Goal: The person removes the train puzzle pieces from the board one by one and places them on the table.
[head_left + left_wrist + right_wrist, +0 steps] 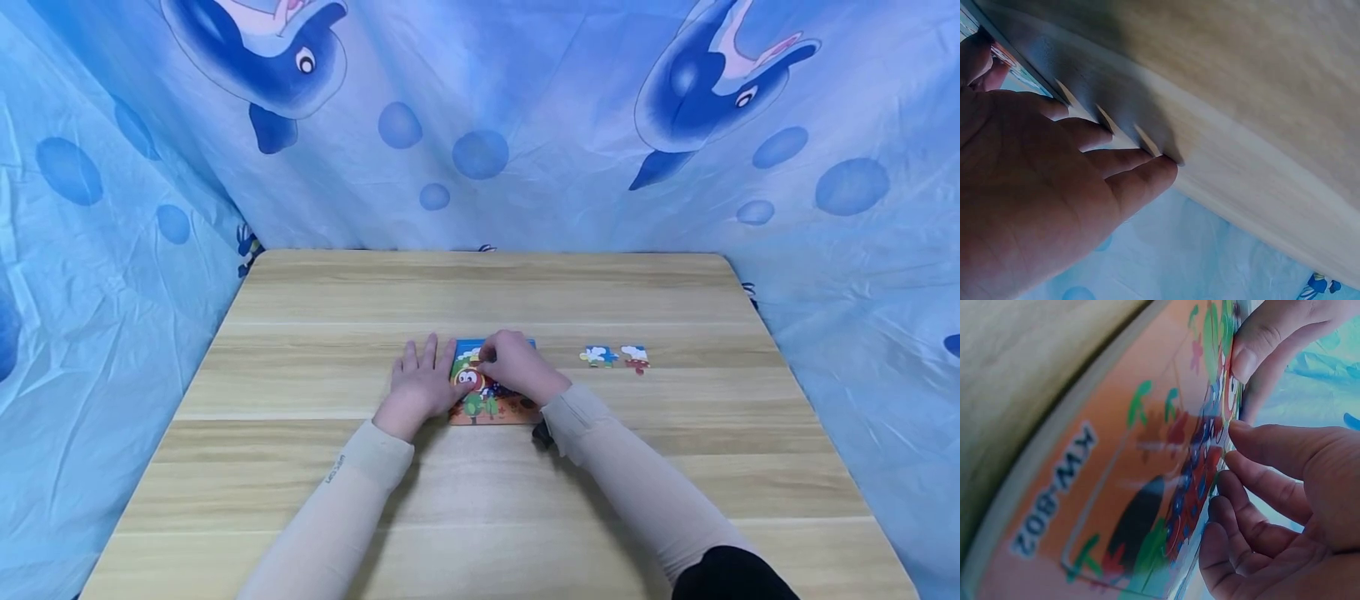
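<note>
A colourful jigsaw puzzle board (487, 415) lies flat on the table, printed with a big-eyed cartoon figure and green trees. My left hand (422, 387) rests at its left side, fingers straight and spread on the wood, the thumb reaching over the picture. Over the upper right part of the board is my right hand (519, 364), fingers curled. Its thumb and index finger pinch a puzzle piece at the board's surface; the piece is mostly hidden by the fingertips. In the right wrist view, the thumb (1266, 440) comes down close to the left thumb.
Two loose puzzle pieces lie right of the board: a blue and white one (599, 356) and a white and red one (636, 357). The wooden table (480, 292) ends at a blue dolphin-print curtain (525, 100) behind and at both sides. A small black object (542, 434) shows under the right cuff.
</note>
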`<state>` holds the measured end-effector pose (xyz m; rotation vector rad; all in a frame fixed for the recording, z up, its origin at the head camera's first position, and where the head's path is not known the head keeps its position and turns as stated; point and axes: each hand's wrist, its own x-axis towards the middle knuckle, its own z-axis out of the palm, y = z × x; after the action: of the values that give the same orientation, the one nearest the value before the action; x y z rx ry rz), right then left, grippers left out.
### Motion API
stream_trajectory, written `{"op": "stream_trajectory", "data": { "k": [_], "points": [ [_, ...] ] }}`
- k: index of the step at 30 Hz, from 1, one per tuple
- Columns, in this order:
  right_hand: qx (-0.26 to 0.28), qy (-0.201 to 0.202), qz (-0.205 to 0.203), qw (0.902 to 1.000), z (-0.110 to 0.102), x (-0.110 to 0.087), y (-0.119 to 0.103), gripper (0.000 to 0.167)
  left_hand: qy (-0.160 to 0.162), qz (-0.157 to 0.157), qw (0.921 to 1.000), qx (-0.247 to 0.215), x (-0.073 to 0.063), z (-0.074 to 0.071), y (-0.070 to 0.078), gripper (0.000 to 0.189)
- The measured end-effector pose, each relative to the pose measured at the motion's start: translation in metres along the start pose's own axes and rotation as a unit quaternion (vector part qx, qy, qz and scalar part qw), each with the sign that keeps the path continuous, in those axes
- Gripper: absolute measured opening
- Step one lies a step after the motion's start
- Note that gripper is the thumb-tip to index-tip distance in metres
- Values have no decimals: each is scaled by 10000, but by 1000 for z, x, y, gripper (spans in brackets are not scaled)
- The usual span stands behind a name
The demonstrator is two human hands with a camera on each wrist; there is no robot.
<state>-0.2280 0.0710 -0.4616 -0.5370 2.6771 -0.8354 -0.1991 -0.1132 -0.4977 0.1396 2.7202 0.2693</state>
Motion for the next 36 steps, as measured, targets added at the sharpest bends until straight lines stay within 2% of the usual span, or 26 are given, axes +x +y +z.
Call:
{"op": "stream_trajectory", "data": {
  "k": [6,13,16,17,19,26,32,36],
  "points": [
    [40,81,32,10000,4,2,1,10,25,20,10000,-53,-24,-18,12,89],
    [180,268,82,9994,4,3,-1,10,116,4,9999,18,-16,-8,6,92],
    [333,347,53,9988,5,3,-1,12,151,25,9999,2,-12,-5,5,93],
    [407,383,51,9984,5,3,0,12,111,-2,9999,27,-14,-8,7,92],
    [552,450,53,9974,6,3,0,13,192,44,9998,17,-9,-3,4,94],
    [1013,624,228,9926,7,2,2,13,103,39,9999,-51,-23,-15,10,90],
    [1224,721,292,9894,7,1,4,31,105,30,9999,-53,-31,-21,14,87],
    [1248,727,211,9893,5,0,7,35,86,17,9999,-61,-27,-19,12,87]
  ]
}}
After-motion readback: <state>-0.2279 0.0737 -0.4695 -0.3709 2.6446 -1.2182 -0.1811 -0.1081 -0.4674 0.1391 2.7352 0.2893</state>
